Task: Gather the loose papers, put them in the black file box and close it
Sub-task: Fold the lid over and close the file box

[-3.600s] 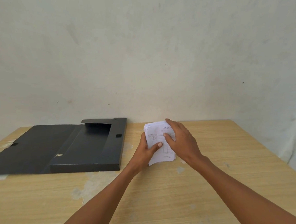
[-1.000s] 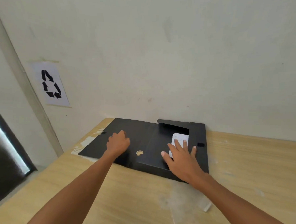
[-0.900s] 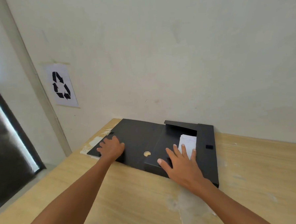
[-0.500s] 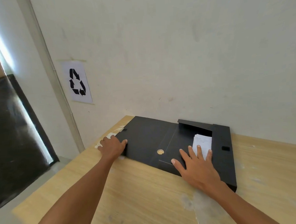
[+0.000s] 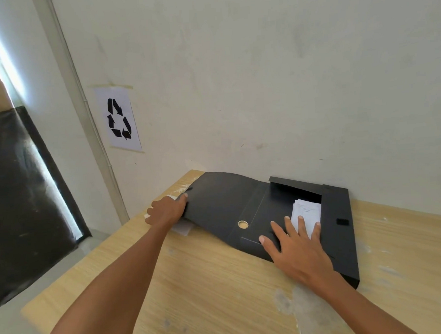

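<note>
A flat black cardboard file box (image 5: 339,237) lies open on the pale wooden table (image 5: 208,295), close to the cream plaster wall (image 5: 260,75), its long axis running from the near right edge away toward the wall. Its wide black lid flap (image 5: 221,205) spreads out to the left of the tray, and that flap's far-left edge is bowed up off the table rather than lying flat. A round finger hole (image 5: 243,224) shows in the spine panel between flap and tray. Inside the tray, toward its right wall, sits a small stack of white printed papers (image 5: 307,210), its long side roughly in line with the box. The right hand (image 5: 299,254) lies palm down with fingers spread and extended, fingertips resting on the near end of the papers and on the tray floor, gripping nothing. The left hand (image 5: 166,210) is curled around the flap's left edge, thumb on top and fingers underneath, lifting it. A white paper scrap (image 5: 182,227) lies on the table just beneath that raised edge. A white sheet with a black recycling symbol (image 5: 118,119) is taped to the wall at the left.
</note>
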